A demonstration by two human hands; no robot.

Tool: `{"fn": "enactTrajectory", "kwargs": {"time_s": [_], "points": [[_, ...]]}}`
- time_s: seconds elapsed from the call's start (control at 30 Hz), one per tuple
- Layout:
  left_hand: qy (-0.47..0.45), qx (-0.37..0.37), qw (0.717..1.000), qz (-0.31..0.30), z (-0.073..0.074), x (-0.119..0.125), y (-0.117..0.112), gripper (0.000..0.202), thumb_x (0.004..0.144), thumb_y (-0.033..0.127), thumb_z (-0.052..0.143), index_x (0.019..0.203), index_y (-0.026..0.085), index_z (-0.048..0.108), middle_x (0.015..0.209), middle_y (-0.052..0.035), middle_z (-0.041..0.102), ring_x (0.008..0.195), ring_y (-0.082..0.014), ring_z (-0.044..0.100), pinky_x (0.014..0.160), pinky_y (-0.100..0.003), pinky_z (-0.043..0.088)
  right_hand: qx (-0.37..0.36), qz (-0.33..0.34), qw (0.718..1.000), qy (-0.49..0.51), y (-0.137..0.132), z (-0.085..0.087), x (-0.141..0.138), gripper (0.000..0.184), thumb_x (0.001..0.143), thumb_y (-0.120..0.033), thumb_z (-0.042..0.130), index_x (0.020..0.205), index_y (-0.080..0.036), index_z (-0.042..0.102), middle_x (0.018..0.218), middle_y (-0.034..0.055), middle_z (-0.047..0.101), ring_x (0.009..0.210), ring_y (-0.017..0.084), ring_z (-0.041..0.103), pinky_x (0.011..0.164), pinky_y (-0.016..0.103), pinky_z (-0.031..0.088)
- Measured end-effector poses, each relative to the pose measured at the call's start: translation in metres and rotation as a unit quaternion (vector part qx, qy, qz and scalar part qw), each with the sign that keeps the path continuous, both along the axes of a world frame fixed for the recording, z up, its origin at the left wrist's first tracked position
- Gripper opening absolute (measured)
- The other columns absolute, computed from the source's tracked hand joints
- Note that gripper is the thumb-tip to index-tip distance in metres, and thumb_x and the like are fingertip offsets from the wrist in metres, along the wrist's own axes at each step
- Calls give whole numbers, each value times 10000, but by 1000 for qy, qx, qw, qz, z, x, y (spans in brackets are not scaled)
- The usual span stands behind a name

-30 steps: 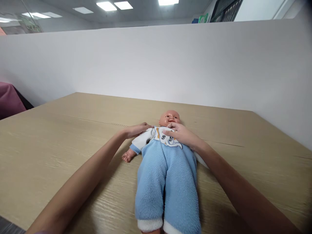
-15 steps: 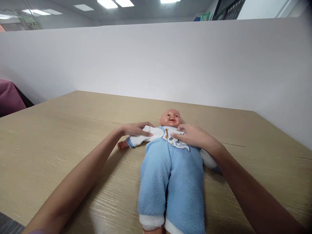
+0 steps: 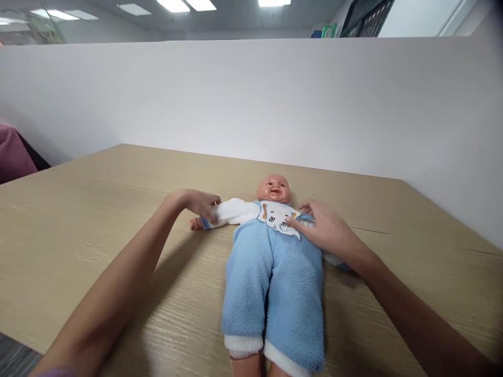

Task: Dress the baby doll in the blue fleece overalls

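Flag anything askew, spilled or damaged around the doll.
Nothing stands out: no spill or damage shows. The doll lies face up on the table, left hand on its outstretched sleeve. The right hand partly hides its other arm, so I can't fully check that.

A bald doll (image 3: 277,251) in fuzzy blue with white sleeves lies face up, head near frame centre, legs cut by the bottom edge.

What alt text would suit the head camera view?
A doll in blue and white lies face up on a tan table. A person's left hand touches one sleeve near its cuff; the right hand touches the chest's opposite side.
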State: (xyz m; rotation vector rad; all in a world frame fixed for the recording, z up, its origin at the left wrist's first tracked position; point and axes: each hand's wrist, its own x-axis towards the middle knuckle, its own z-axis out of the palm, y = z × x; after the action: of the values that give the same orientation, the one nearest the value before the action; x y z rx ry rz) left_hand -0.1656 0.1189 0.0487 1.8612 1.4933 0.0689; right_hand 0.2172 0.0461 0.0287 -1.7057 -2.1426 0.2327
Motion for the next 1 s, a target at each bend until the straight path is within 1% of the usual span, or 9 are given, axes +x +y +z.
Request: {"fn": "enactTrajectory", "kwargs": {"time_s": [0.1,0.2,0.3,0.4,0.5,0.57,0.77,0.87,1.0], "points": [[4,47,998,33,13,-12,-1,638,464,356,1001,1049,199,801,1091,-129,805,913,-339,730,757,-331,499,66,-1,998,-15,-25,-23,50,694,923,-701,635,1378,-177,618,1347,202,710,1286,428,636,1106,572,476],[4,126,992,16,28,2,-12,591,688,508,903,1165,188,760,1227,-150,770,1108,-367,707,854,-352,507,81,7,996,-26,-52,-50,102,775,894,-703,668,1466,-190,566,1435,225,669,1326,463,616,1129,624,468],[-33,270,958,-89,34,58,-34,467,982,552,627,1269,188,679,1348,-143,708,1240,-321,655,1011,-396,502,67,19,997,17,-70,-71,128,757,883,-652,712,1479,-212,558,1471,211,660,1333,462,618,1121,627,483],[-89,351,910,-205,23,138,-55,383,1049,456,590,1314,184,638,1395,-137,680,1319,-289,604,1141,-419,462,30,27,997,72,-76,-77,124,511,928,-558,684,1320,-231,659,1320,174,746,1199,421,698,1022,573,555],[-18,397,894,-209,2,201,-62,447,1055,465,618,1365,144,614,1441,-161,661,1376,-349,560,1202,-525,406,4,-22,986,165,-78,-72,113,439,900,-527,715,1238,-250,680,1212,141,793,1071,378,760,935,522,612],[18,391,899,-197,-11,220,-59,422,1043,432,644,1317,111,642,1353,-173,703,1302,-364,606,1144,-523,448,4,-70,975,210,-79,-67,110,517,836,-545,791,1256,-264,677,1206,125,803,1038,372,778,928,522,624],[-127,400,883,-209,-28,218,-51,175,952,233,697,1113,167,681,1106,-80,761,1015,-243,682,901,-346,506,53,-69,921,379,-65,-55,103,710,715,-618,940,1262,-259,665,1249,117,765,1128,340,742,997,482,617],[-194,423,855,-230,-28,216,-55,142,898,183,676,1038,188,651,1012,-55,744,925,-218,669,842,-327,490,98,-17,888,450,-40,-51,87,578,730,-576,945,1111,-255,652,1112,70,740,1082,279,721,1005,430,604],[-252,461,821,-225,-29,216,-62,212,850,188,674,1049,207,604,1008,-41,735,896,-207,652,851,-334,472,145,57,891,427,-10,-52,57,401,809,-433,897,1053,-272,623,1020,20,674,931,222,685,864,377,595]]}}
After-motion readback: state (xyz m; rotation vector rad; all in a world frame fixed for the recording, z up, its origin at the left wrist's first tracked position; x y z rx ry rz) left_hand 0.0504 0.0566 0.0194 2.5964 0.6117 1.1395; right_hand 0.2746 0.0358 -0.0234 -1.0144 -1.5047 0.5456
